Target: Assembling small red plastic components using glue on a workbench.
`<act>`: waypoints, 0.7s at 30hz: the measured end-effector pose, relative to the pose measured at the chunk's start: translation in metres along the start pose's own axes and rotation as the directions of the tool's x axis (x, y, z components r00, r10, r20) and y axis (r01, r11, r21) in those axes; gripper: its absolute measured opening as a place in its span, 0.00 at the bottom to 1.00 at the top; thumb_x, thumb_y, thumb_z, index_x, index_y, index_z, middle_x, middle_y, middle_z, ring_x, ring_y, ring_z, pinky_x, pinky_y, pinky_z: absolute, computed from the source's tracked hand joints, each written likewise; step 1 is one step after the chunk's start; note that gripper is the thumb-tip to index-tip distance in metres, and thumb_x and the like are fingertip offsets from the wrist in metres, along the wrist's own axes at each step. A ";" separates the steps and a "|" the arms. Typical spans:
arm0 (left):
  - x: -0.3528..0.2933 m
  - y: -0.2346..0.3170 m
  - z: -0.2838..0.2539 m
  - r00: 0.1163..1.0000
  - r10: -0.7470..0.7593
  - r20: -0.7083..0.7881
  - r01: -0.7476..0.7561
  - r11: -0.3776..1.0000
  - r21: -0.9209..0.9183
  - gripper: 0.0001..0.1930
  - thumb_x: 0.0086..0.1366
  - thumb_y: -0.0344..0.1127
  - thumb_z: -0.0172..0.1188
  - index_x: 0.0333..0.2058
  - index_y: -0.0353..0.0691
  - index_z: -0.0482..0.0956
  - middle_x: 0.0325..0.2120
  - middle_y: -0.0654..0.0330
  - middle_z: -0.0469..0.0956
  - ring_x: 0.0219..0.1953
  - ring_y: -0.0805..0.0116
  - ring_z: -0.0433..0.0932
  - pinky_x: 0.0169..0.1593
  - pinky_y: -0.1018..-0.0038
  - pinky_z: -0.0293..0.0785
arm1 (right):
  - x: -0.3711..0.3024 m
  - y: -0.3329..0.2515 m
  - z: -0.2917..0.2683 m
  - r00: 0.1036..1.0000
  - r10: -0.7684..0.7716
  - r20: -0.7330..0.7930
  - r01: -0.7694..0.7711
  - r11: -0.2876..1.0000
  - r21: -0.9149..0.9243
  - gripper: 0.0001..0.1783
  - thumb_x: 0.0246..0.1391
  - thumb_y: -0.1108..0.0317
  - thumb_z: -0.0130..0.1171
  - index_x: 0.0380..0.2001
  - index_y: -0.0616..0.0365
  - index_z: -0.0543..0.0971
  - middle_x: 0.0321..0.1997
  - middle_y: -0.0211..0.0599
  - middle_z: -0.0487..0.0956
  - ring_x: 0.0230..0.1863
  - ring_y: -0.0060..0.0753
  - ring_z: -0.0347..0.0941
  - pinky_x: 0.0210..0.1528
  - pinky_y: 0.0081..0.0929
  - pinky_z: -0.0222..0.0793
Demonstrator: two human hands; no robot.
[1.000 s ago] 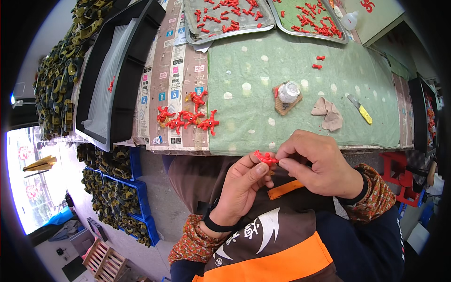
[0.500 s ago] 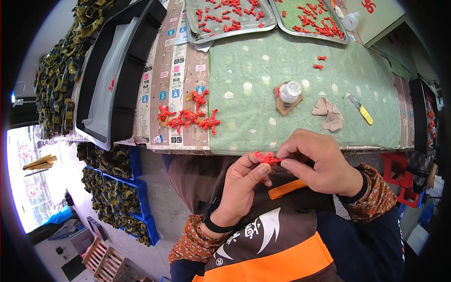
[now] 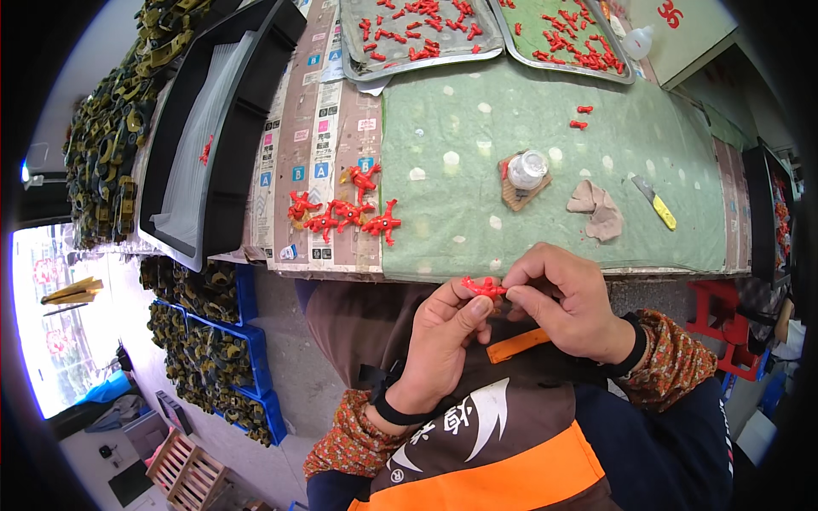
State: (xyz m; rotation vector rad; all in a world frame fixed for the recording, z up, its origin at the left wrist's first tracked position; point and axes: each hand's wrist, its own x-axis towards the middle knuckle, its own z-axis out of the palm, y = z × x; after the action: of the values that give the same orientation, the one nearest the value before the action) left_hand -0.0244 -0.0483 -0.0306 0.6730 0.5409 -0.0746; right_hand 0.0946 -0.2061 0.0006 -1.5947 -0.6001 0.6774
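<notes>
A small red toy figure [image 3: 482, 288] is pinched between the thumb and fingers of my left hand [image 3: 441, 339], just off the table's near edge. My right hand [image 3: 569, 300] closes its thumb and fingertips on the right end of that figure, where the fingers cover the part they grip. Several similar red figures [image 3: 348, 213] lie in a cluster on the table to the left. Two loose red pieces [image 3: 578, 124] rest on the green cloth [image 3: 460, 204] farther off.
A clear jar [image 3: 527, 169] stands on a cardboard piece [image 3: 516, 198]. Right of it lie a crumpled beige cloth [image 3: 595, 211] and a yellow-handled knife [image 3: 660, 209]. Two metal trays [image 3: 464, 58] with red parts sit at the back. A black bin [image 3: 198, 230] stands left, near blue crates [image 3: 256, 341].
My right hand has shifted slightly left and turned a little, still at the red figure's right end. My left hand has barely moved. The view has shifted slightly.
</notes>
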 end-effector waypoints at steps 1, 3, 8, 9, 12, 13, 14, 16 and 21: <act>0.000 0.000 0.000 1.000 0.001 0.000 -0.001 1.000 0.000 0.07 0.73 0.34 0.62 0.46 0.40 0.80 0.39 0.66 0.83 0.31 0.83 0.74 0.36 0.83 0.73 | 0.000 0.001 0.000 1.000 -0.019 0.000 0.019 1.000 -0.025 0.10 0.54 0.84 0.63 0.39 0.63 0.78 0.33 0.42 0.78 0.31 0.36 0.79 0.32 0.31 0.75; -0.002 0.000 0.001 1.000 -0.030 -0.002 0.030 0.999 -0.023 0.07 0.73 0.34 0.62 0.46 0.40 0.80 0.39 0.66 0.83 0.30 0.83 0.73 0.36 0.82 0.73 | 0.004 0.005 -0.004 0.976 -0.218 0.021 0.218 0.959 -0.181 0.11 0.53 0.84 0.64 0.39 0.63 0.77 0.33 0.43 0.78 0.32 0.38 0.79 0.32 0.31 0.75; -0.002 0.000 0.002 0.998 -0.055 0.004 0.056 0.997 -0.051 0.07 0.73 0.35 0.63 0.45 0.41 0.80 0.38 0.66 0.83 0.30 0.83 0.73 0.35 0.82 0.73 | 0.009 0.016 -0.002 0.822 -0.563 0.085 0.540 0.724 -0.429 0.13 0.50 0.85 0.66 0.39 0.63 0.77 0.33 0.43 0.77 0.33 0.44 0.78 0.33 0.32 0.75; -0.002 0.000 0.002 0.998 -0.056 0.006 0.057 0.997 -0.053 0.07 0.73 0.35 0.63 0.45 0.41 0.80 0.38 0.66 0.83 0.30 0.83 0.73 0.35 0.82 0.73 | 0.009 0.017 -0.002 0.821 -0.564 0.092 0.542 0.717 -0.437 0.13 0.51 0.85 0.65 0.39 0.63 0.77 0.33 0.44 0.77 0.33 0.44 0.78 0.33 0.33 0.75; -0.002 -0.001 0.001 0.999 -0.049 0.001 0.049 0.998 -0.050 0.07 0.73 0.34 0.63 0.45 0.41 0.80 0.38 0.65 0.83 0.30 0.83 0.73 0.34 0.82 0.72 | 0.008 0.013 -0.006 0.880 -0.466 0.094 0.465 0.803 -0.374 0.11 0.53 0.84 0.64 0.38 0.62 0.77 0.33 0.43 0.78 0.32 0.42 0.79 0.32 0.31 0.75; -0.002 -0.001 0.001 0.999 -0.049 0.001 0.049 0.998 -0.050 0.07 0.73 0.34 0.63 0.45 0.41 0.80 0.38 0.65 0.83 0.30 0.83 0.73 0.34 0.82 0.72 | 0.008 0.010 -0.007 0.928 -0.360 0.096 0.372 0.879 -0.299 0.09 0.55 0.84 0.63 0.38 0.62 0.77 0.34 0.43 0.78 0.32 0.38 0.79 0.32 0.29 0.76; -0.001 -0.001 0.001 0.999 -0.034 -0.012 0.034 0.999 -0.034 0.07 0.73 0.34 0.63 0.45 0.40 0.80 0.38 0.65 0.83 0.30 0.83 0.73 0.34 0.82 0.72 | 0.006 0.009 -0.006 0.928 -0.359 0.096 0.371 0.879 -0.299 0.09 0.55 0.84 0.63 0.38 0.62 0.77 0.34 0.43 0.78 0.32 0.38 0.79 0.32 0.29 0.76; -0.001 -0.002 0.001 0.999 -0.021 -0.024 0.020 1.000 -0.017 0.07 0.72 0.33 0.63 0.45 0.40 0.80 0.38 0.65 0.83 0.30 0.83 0.74 0.34 0.82 0.72 | 0.001 0.007 0.000 0.998 -0.068 0.006 0.068 0.996 -0.050 0.04 0.61 0.81 0.60 0.39 0.63 0.77 0.34 0.38 0.79 0.32 0.25 0.80 0.32 0.23 0.77; -0.002 -0.004 0.002 0.998 0.058 -0.039 -0.056 0.998 0.038 0.07 0.72 0.31 0.63 0.46 0.38 0.80 0.39 0.63 0.83 0.34 0.82 0.76 0.35 0.82 0.72 | -0.002 0.006 0.006 0.984 0.176 -0.009 -0.170 0.963 0.208 0.02 0.66 0.77 0.58 0.40 0.64 0.76 0.35 0.31 0.80 0.33 0.14 0.78 0.34 0.17 0.79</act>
State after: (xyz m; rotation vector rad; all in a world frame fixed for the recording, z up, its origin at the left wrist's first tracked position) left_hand -0.0257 -0.0532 -0.0305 0.7265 0.5599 -0.0176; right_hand 0.0888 -0.2039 -0.0056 -1.4690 -0.3590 0.8192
